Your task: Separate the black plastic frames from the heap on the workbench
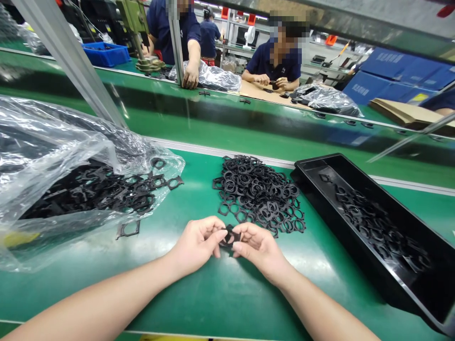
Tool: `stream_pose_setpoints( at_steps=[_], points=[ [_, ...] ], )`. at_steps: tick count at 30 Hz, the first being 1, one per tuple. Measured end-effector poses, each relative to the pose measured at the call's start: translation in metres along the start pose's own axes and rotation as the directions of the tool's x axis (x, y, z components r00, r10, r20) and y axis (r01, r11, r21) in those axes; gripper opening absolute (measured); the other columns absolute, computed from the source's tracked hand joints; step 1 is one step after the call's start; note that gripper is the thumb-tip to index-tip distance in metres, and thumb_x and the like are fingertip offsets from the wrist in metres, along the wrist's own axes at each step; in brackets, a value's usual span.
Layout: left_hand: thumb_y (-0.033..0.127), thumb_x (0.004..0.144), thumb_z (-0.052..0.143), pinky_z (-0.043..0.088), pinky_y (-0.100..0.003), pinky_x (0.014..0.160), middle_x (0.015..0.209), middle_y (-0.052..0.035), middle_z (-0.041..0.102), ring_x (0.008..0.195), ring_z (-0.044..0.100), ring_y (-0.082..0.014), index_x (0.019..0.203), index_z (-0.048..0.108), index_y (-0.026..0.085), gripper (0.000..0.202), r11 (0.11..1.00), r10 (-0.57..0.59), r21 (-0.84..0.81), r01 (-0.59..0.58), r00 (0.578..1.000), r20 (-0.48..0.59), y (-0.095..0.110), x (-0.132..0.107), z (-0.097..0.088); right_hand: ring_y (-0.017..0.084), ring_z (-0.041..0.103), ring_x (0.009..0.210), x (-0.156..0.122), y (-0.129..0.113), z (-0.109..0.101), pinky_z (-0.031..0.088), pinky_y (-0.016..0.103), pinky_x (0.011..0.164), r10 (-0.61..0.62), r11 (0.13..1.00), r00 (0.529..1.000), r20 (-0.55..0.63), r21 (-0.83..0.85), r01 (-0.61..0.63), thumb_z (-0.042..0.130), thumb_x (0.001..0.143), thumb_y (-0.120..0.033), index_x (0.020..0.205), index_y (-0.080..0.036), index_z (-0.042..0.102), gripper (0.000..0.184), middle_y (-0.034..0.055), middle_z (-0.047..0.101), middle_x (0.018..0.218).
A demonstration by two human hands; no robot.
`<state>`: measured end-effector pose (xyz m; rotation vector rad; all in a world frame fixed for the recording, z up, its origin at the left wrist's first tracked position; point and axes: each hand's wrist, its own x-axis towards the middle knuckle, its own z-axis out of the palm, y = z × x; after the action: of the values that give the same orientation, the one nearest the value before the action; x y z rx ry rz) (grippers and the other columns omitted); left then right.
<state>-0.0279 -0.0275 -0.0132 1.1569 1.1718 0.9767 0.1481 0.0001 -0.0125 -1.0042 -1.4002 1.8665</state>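
Between my two hands, just above the green tabletop, is a small black plastic ring part (230, 236). My left hand (204, 238) pinches its left side with thumb and fingers. On its right side my right hand (258, 246) grips it the same way, so the fingers cover much of it. Just beyond my hands lies a heap of similar black ring parts (259, 192). One single part (128, 229) rests on the table to the left, beside a clear plastic bag (88, 142) whose open mouth spills many black parts (117, 189).
A long black tray (316, 189) with parts inside stands at the right. Behind the table runs a green conveyor belt (213, 118) carrying a few small black pieces. A metal post (74, 61) slants up at the left. Co-workers (275, 61) work across the belt.
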Motion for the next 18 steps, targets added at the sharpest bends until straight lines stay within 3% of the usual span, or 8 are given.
stream_pose_setpoints(
  at_steps=[7,10,12,14,18],
  points=[
    [0.037,0.082,0.056,0.046,-0.019,0.048,0.054,0.0018,0.058,0.047,0.057,-0.0107,0.074,0.053,0.015,0.024,0.999,-0.023,0.049,0.019,0.996,0.086,0.0025,-0.0004,0.002,0.011,0.055,0.062,-0.0016,0.0005,0.0005,0.047,0.025,0.062,-0.068,0.996,0.996,-0.049,-0.056,0.065,0.07,0.074,-0.034,0.081,-0.016,0.06,0.023,-0.0003,0.058,0.067],
    [0.031,0.085,0.053,0.046,-0.02,0.048,0.053,0.0003,0.06,0.047,0.058,-0.0115,0.071,0.056,0.015,0.021,0.986,0.035,0.162,-0.048,0.996,0.087,-0.0001,-0.0013,0.0014,0.013,0.058,0.064,-0.003,0.0005,-0.001,0.048,0.026,0.063,-0.086,0.992,0.994,-0.068,-0.097,0.079,0.068,0.076,-0.033,0.084,-0.016,0.061,0.02,0.0014,0.062,0.07],
    [0.026,0.087,0.049,0.047,-0.021,0.05,0.054,-0.0006,0.062,0.048,0.059,-0.0119,0.074,0.058,0.016,0.019,0.959,0.124,0.245,-0.141,0.989,0.081,-0.0025,-0.0024,-0.0002,0.014,0.059,0.068,-0.0048,0.0005,-0.0015,0.048,0.027,0.065,-0.164,0.968,0.983,-0.085,-0.203,0.144,0.064,0.08,-0.028,0.086,-0.017,0.062,0.013,0.003,0.064,0.075],
    [0.02,0.087,0.048,0.047,-0.021,0.055,0.057,-0.001,0.065,0.053,0.061,-0.0126,0.081,0.061,0.017,0.015,0.896,0.255,0.353,-0.269,0.963,0.086,-0.004,-0.0034,-0.0027,0.016,0.06,0.073,-0.0068,0.0004,-0.0014,0.049,0.029,0.069,-0.322,0.889,0.943,-0.088,-0.369,0.269,0.059,0.083,-0.021,0.088,-0.018,0.063,0.008,0.0043,0.065,0.079],
    [0.009,0.084,0.047,0.049,-0.022,0.063,0.074,-0.0036,0.071,0.068,0.066,-0.0147,0.088,0.064,0.019,0.02,0.706,0.489,0.527,-0.473,0.864,0.121,-0.0048,-0.0044,-0.0073,0.019,0.061,0.083,-0.008,-0.0003,-0.0009,0.049,0.034,0.075,-0.597,0.665,0.802,-0.003,-0.561,0.492,0.053,0.082,-0.008,0.091,-0.02,0.064,0.019,0.0066,0.067,0.087]
  ],
)
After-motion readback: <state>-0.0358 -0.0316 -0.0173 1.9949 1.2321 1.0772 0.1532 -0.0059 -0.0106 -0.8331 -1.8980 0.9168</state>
